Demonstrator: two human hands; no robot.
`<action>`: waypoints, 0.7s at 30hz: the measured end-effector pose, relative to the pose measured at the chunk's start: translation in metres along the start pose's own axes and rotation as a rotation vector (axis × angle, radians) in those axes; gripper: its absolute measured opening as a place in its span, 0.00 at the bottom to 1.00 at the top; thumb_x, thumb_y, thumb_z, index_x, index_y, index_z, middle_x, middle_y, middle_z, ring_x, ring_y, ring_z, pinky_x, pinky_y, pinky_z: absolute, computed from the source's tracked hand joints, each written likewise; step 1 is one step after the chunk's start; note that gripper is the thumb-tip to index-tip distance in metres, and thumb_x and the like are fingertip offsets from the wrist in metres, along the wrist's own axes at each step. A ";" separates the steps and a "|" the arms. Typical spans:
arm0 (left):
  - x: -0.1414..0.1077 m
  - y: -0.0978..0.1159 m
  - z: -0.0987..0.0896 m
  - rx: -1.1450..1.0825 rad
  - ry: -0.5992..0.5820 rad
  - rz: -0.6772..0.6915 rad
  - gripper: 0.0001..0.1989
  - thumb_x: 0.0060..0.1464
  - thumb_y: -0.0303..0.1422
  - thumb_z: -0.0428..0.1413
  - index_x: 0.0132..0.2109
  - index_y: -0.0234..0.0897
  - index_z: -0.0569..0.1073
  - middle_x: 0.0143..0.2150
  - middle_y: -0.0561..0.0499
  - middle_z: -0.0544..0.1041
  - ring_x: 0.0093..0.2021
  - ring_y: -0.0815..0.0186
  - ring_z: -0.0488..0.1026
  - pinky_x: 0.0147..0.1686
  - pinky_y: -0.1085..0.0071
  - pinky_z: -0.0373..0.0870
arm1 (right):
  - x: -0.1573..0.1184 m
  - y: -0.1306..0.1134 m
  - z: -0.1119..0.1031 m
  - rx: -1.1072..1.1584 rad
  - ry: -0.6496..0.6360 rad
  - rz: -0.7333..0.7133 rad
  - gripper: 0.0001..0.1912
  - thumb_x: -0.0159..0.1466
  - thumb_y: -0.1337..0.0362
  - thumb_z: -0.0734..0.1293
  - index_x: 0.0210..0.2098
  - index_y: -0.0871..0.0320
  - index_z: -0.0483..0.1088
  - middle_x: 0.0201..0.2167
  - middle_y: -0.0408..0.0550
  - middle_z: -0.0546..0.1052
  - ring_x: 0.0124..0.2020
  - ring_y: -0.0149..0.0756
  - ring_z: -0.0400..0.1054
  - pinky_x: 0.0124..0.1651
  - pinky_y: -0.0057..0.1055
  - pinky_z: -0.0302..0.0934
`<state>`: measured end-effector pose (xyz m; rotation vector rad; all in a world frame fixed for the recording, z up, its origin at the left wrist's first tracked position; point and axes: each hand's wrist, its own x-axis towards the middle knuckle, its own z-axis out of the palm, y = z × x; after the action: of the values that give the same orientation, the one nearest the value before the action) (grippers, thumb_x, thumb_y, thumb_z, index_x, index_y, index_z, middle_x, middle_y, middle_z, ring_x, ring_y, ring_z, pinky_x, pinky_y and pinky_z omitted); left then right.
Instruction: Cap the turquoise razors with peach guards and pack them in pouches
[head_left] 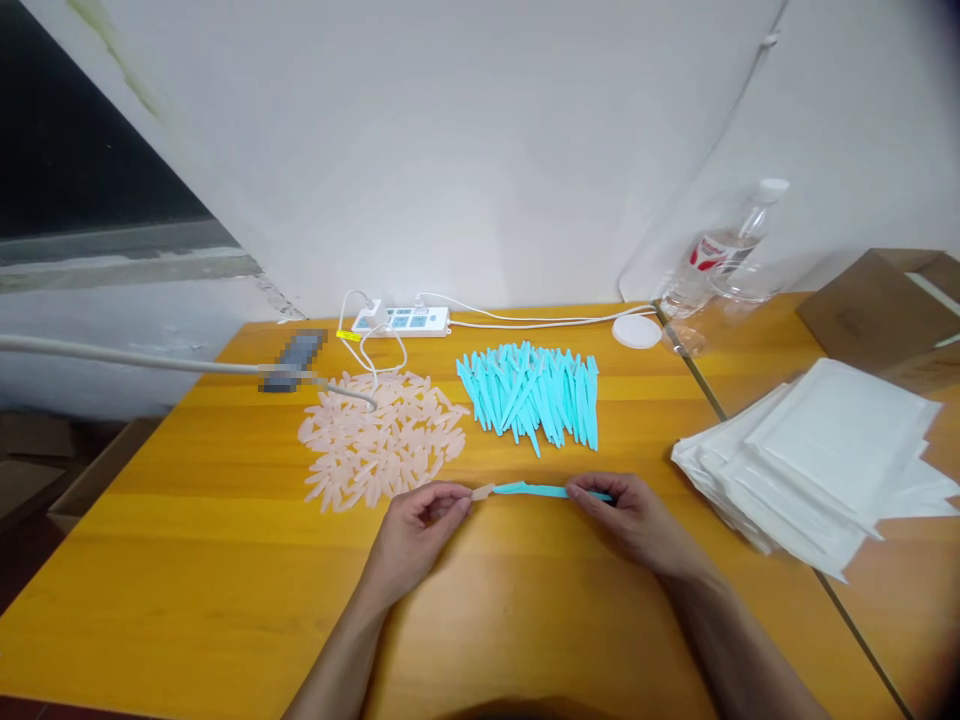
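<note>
My left hand (pixel 426 525) pinches a small pale pink piece (pixel 482 492) between thumb and fingers. Its free end meets the tip of a long turquoise piece (pixel 536 490); whether they are joined cannot be told. The turquoise piece lies level, and the thumb and fingers of my right hand (pixel 626 510) are closed around its other end. Behind my left hand spreads a pile of pale pink pieces (pixel 390 435). A heap of turquoise pieces (pixel 529 395) lies beyond the held pair, nearer the wall.
A power strip (pixel 420 321) with white cables sits by the wall, near a blurred dark device (pixel 296 360). White padded envelopes (pixel 817 450) are stacked at right. Behind them stand a bottle (pixel 720 250) and cardboard box (pixel 885 310), with a round white lid (pixel 637 331) nearby.
</note>
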<state>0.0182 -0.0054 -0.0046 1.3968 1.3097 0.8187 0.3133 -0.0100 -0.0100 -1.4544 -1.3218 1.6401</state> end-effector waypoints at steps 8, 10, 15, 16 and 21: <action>-0.002 0.004 0.009 0.047 -0.051 0.040 0.10 0.60 0.39 0.60 0.41 0.37 0.81 0.35 0.49 0.82 0.34 0.67 0.76 0.36 0.74 0.70 | 0.000 0.002 0.001 -0.052 -0.025 -0.019 0.24 0.66 0.43 0.65 0.35 0.60 0.76 0.28 0.43 0.73 0.27 0.30 0.60 0.29 0.26 0.52; 0.000 0.005 0.016 0.063 -0.064 0.054 0.10 0.60 0.39 0.60 0.41 0.38 0.81 0.35 0.49 0.82 0.34 0.67 0.76 0.35 0.74 0.70 | 0.000 0.002 0.002 -0.101 -0.033 -0.035 0.24 0.66 0.44 0.64 0.35 0.60 0.76 0.29 0.43 0.74 0.27 0.31 0.61 0.29 0.27 0.53; 0.002 0.004 0.023 0.154 -0.091 0.095 0.10 0.62 0.38 0.58 0.45 0.39 0.81 0.38 0.49 0.82 0.36 0.66 0.76 0.37 0.73 0.70 | -0.010 -0.009 0.005 -0.322 0.003 -0.178 0.19 0.69 0.51 0.63 0.35 0.58 0.78 0.32 0.46 0.77 0.33 0.35 0.68 0.35 0.29 0.58; 0.003 0.004 0.022 0.184 -0.096 0.107 0.11 0.62 0.38 0.57 0.46 0.39 0.81 0.38 0.49 0.82 0.36 0.66 0.75 0.37 0.73 0.70 | -0.014 -0.012 0.006 -0.391 0.012 -0.217 0.18 0.69 0.53 0.63 0.34 0.57 0.78 0.32 0.46 0.77 0.33 0.35 0.68 0.36 0.29 0.58; 0.008 0.010 0.019 0.304 -0.147 0.163 0.10 0.63 0.35 0.56 0.45 0.40 0.81 0.35 0.51 0.80 0.32 0.67 0.73 0.33 0.72 0.67 | -0.026 -0.017 0.009 -0.559 0.006 -0.252 0.16 0.70 0.58 0.62 0.32 0.55 0.78 0.31 0.46 0.76 0.31 0.33 0.69 0.34 0.28 0.58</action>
<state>0.0409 -0.0005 -0.0015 1.7884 1.2539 0.6267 0.3077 -0.0300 0.0149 -1.5036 -1.9756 1.1508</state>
